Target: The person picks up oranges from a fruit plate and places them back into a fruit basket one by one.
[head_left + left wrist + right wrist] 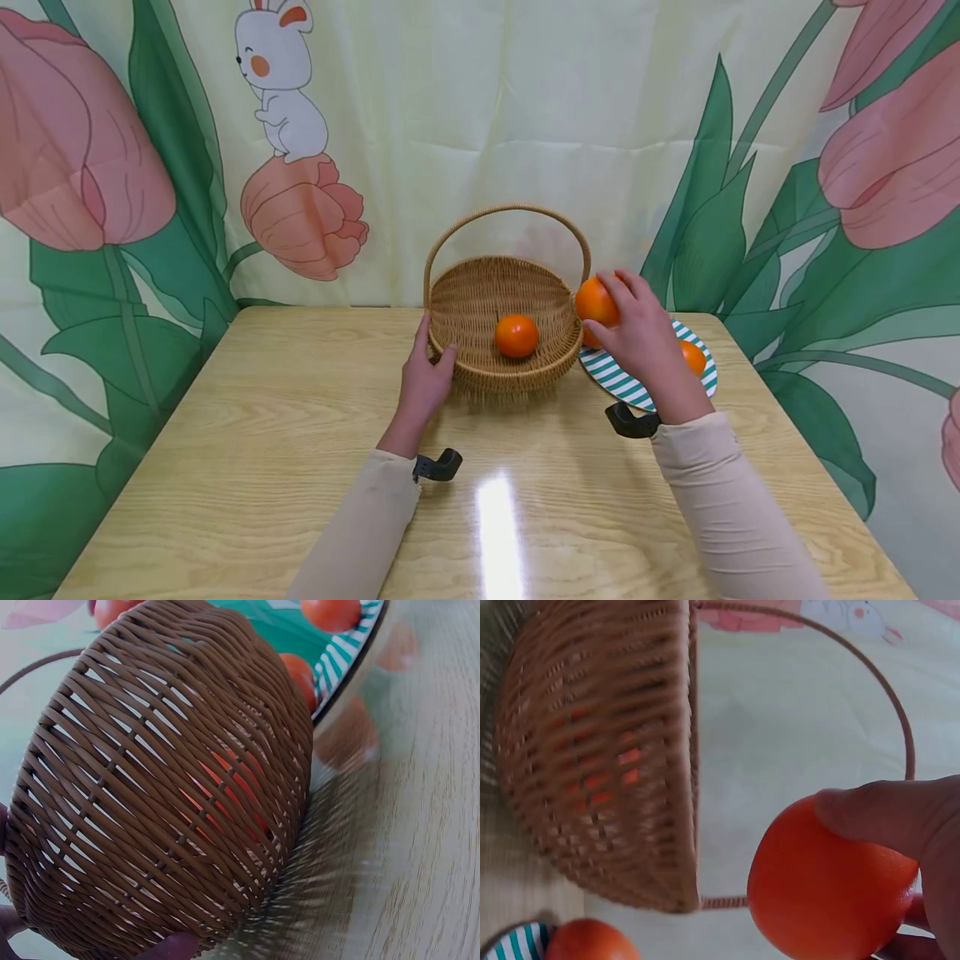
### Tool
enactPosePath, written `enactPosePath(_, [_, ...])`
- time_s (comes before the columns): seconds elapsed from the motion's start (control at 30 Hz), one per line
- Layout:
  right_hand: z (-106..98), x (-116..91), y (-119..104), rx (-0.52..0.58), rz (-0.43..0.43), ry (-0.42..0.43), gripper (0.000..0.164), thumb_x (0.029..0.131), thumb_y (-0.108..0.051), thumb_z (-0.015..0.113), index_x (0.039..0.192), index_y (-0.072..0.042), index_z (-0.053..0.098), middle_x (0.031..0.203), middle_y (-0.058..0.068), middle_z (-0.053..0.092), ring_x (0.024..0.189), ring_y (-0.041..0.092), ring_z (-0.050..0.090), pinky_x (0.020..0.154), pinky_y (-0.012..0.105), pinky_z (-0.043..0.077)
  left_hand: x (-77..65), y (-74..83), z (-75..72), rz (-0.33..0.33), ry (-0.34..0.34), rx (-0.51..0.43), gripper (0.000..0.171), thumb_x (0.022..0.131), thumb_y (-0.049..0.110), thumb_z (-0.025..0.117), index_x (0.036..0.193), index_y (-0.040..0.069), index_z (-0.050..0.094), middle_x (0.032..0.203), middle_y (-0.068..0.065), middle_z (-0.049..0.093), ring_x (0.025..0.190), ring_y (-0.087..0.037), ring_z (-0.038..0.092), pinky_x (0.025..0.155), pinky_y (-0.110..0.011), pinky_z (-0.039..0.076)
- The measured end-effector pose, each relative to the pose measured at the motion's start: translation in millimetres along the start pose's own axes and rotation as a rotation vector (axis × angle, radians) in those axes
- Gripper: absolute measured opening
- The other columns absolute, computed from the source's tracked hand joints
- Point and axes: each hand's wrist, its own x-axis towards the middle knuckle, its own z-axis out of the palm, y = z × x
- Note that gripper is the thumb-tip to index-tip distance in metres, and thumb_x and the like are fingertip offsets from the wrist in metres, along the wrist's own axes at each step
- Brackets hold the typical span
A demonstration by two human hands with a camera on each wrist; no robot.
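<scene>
A wicker basket (pixel 480 287) with a tall arched handle stands on the table, one orange (pixel 517 336) lying inside it. My left hand (pixel 426 379) grips the basket's left rim, thumb on the near side. In the left wrist view, the orange inside shows through the weave. At the basket's right side, my right hand (pixel 641 333) holds another orange (pixel 829 881) between thumb and fingers. This fruit is raised to about rim height, just outside the basket. Below it, a further orange (pixel 592 943) sits partly hidden on the striped plate.
The green-and-white striped plate (pixel 617 379) lies right of the basket, partly under my right hand. Another orange (pixel 692 357) rests on its right side. A curtain (pixel 465 150) printed with tulips and a rabbit hangs behind the wooden table (pixel 300 400).
</scene>
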Motion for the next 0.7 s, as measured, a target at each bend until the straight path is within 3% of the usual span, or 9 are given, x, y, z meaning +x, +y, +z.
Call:
enactPosePath(0.17, [8,-2,-14,0.026,-0.032,-0.022,0.066,0.083,-0.023,0.077,0.141,-0.010,0.048,0.142,0.020,0.042,0.121,0.044,0.048,0.092,0.059,0.048,-0.5,0.1,1.0,-0.005,-0.008,-0.016,0.072,0.095,0.041,0.053,0.154,0.043,0.012,0.152,-0.013,0.039,0.113,-0.027,0.061,0.075,-0.035,0.051])
enactPosePath(0.33, [19,-1,-26,0.050,-0.040,-0.063,0.067,0.084,-0.027,0.075,0.143,-0.012,0.046,0.144,0.019,0.042,0.120,0.042,0.052,0.091,0.057,0.049,0.2,0.5,1.4,-0.002,0.000,-0.012,0.072,0.095,0.041,0.054,0.154,0.043,0.013,0.152,-0.013,0.040,0.119,-0.027,0.058,0.080,-0.037,0.051])
enactPosePath(0.47, [28,1,-33,0.068,-0.045,-0.108,0.067,0.084,-0.032,0.075,0.143,-0.013,0.047,0.143,0.018,0.044,0.117,0.042,0.054,0.091,0.056,0.050,-0.4,0.7,1.0,0.000,-0.002,-0.006,0.072,0.095,0.042,0.054,0.154,0.043,0.012,0.150,-0.013,0.042,0.101,-0.027,0.063,0.068,-0.033,0.049])
enactPosePath(0.63, [41,4,-41,0.098,-0.043,-0.179,0.067,0.085,-0.035,0.073,0.143,-0.014,0.047,0.142,0.016,0.045,0.119,0.039,0.053,0.094,0.054,0.050,-0.9,0.3,0.2,0.010,0.001,-0.003,0.072,0.095,0.043,0.053,0.154,0.043,0.012,0.148,-0.015,0.045,0.073,-0.020,0.057,0.058,-0.030,0.044])
enactPosePath(0.7, [45,5,-43,0.105,-0.039,-0.201,0.067,0.085,-0.037,0.073,0.143,-0.014,0.047,0.141,0.015,0.046,0.119,0.038,0.053,0.095,0.053,0.049,-0.6,-0.2,0.0,0.009,0.000,-0.007,0.072,0.095,0.043,0.053,0.153,0.044,0.012,0.147,-0.015,0.046,0.073,-0.019,0.057,0.058,-0.030,0.044])
